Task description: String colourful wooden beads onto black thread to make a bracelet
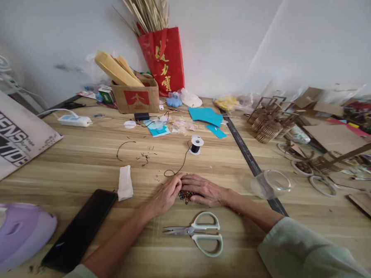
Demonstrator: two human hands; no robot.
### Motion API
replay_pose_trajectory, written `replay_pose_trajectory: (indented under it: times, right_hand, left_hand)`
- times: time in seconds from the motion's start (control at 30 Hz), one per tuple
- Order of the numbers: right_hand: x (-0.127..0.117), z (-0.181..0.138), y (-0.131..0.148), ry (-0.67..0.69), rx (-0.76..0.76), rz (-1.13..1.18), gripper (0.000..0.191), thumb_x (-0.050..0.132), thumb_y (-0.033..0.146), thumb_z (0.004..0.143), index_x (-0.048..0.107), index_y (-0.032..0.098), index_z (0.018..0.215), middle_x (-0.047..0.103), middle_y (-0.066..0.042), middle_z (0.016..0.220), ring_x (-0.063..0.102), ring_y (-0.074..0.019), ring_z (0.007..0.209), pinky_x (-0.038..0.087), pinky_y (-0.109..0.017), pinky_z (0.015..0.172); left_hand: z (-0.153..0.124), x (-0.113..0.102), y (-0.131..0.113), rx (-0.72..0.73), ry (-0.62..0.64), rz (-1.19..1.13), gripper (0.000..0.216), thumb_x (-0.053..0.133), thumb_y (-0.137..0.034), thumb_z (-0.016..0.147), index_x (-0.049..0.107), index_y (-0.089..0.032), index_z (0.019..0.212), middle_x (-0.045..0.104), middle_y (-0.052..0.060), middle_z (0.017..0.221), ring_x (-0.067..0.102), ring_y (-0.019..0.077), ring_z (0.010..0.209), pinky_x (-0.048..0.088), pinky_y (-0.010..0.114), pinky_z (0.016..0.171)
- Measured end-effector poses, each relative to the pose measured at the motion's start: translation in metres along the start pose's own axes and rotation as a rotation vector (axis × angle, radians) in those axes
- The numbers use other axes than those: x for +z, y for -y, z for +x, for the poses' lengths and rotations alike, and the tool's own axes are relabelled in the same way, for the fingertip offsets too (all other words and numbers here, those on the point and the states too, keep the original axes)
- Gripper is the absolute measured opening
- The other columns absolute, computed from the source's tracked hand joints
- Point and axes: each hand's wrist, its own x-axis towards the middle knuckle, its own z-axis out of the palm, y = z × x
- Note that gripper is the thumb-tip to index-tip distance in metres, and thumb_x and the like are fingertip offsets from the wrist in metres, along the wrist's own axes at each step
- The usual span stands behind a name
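Note:
A small heap of dark, multicoloured beads [186, 196] lies on the wooden table between my two hands. My left hand [167, 194] rests along the heap's left side, fingers stretched forward and meeting the other hand's fingertips. Lying over the far and right sides of the beads, my right hand [205, 190] has its fingers extended and its thumb apart, so part of the heap is hidden. Scissors [193, 230] with pale green handles lie nearer me, blades pointing left. Beyond the hands stands a spool of black cord [196, 145], its loose end curling toward my fingers.
On the left are a black phone [80, 229], folded white paper [124, 183] and a purple object [21, 234]. A clear plastic cup [273, 183] lies to the right, near woven baskets [271, 120]. Behind stand a cardboard box [116, 99] and red bag [175, 60].

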Motion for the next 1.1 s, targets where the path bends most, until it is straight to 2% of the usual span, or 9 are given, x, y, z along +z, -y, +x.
replay_pose_trajectory:
  times: [0.1,0.2,0.33,0.5,0.6,0.7,0.93,1.1]
  right_hand:
    - [-0.004,-0.007,-0.002,-0.095,0.055,0.087,0.044,0.031,0.042,0.102,0.048,0.014,0.132,0.048,-0.017,0.139,0.037,-0.023,0.137,0.033,-0.046,0.114]
    - [-0.002,-0.016,-0.011,-0.205,0.165,0.075,0.044,0.029,0.042,0.103,0.043,0.015,0.135,0.046,-0.017,0.14,0.037,-0.0224,0.138,0.034,-0.047,0.113]
    - [0.006,-0.021,-0.02,-0.147,0.271,-0.025,0.058,0.025,0.049,0.102,0.027,0.014,0.147,0.033,-0.018,0.151,0.027,-0.0242,0.144,0.027,-0.049,0.117]
    - [0.012,-0.017,-0.016,-0.055,0.265,-0.064,0.07,0.021,0.058,0.099,0.021,0.01,0.15,0.03,-0.021,0.152,0.024,-0.0255,0.144,0.026,-0.049,0.118]
    - [0.012,-0.016,-0.011,-0.061,0.278,-0.047,0.071,0.023,0.058,0.099,0.018,0.01,0.151,0.027,-0.021,0.154,0.023,-0.0254,0.145,0.025,-0.048,0.118]
    - [0.011,-0.017,-0.007,-0.079,0.277,-0.016,0.071,0.024,0.058,0.099,0.018,0.012,0.152,0.027,-0.019,0.154,0.023,-0.0256,0.145,0.024,-0.048,0.118]
    - [0.007,-0.029,-0.001,-0.177,0.372,0.131,0.059,0.018,0.052,0.102,0.023,0.019,0.15,0.038,-0.014,0.149,0.036,-0.0214,0.139,0.031,-0.044,0.116]
    - [0.015,-0.044,0.01,-0.21,0.387,0.021,0.06,0.022,0.051,0.101,0.018,0.018,0.151,0.029,-0.014,0.154,0.024,-0.024,0.144,0.025,-0.047,0.118]
  left_hand:
    - [0.002,0.001,0.002,0.034,-0.002,0.051,0.023,0.034,-0.027,0.099,0.054,-0.018,0.105,0.049,0.014,0.143,0.042,0.0221,0.136,0.035,0.042,0.114]
    - [0.004,0.003,0.005,0.083,-0.005,0.112,0.026,0.035,-0.024,0.098,0.053,-0.018,0.115,0.047,0.014,0.144,0.04,0.0233,0.137,0.033,0.045,0.115]
    - [0.005,0.007,0.01,0.126,-0.003,0.194,0.038,0.033,-0.024,0.099,0.042,-0.015,0.135,0.045,0.016,0.146,0.038,0.0242,0.139,0.033,0.048,0.115]
    - [0.004,0.013,0.017,0.158,0.009,0.27,0.046,0.031,-0.025,0.099,0.031,-0.01,0.143,0.037,0.021,0.15,0.033,0.0263,0.141,0.033,0.05,0.115]
    - [0.003,0.014,0.018,0.158,0.033,0.28,0.048,0.03,-0.025,0.099,0.029,-0.007,0.144,0.037,0.023,0.15,0.032,0.027,0.142,0.033,0.05,0.115]
    - [0.003,0.014,0.018,0.162,0.032,0.271,0.048,0.029,-0.026,0.1,0.029,-0.009,0.145,0.038,0.021,0.15,0.033,0.0257,0.141,0.033,0.049,0.116]
    - [0.003,0.008,0.01,0.143,0.062,0.223,0.049,0.028,-0.029,0.101,0.027,-0.013,0.147,0.036,0.017,0.152,0.032,0.0241,0.142,0.03,0.047,0.118]
    - [0.003,0.006,0.007,0.108,0.098,0.242,0.048,0.027,-0.03,0.101,0.029,-0.012,0.146,0.037,0.017,0.152,0.032,0.0241,0.142,0.031,0.048,0.117]
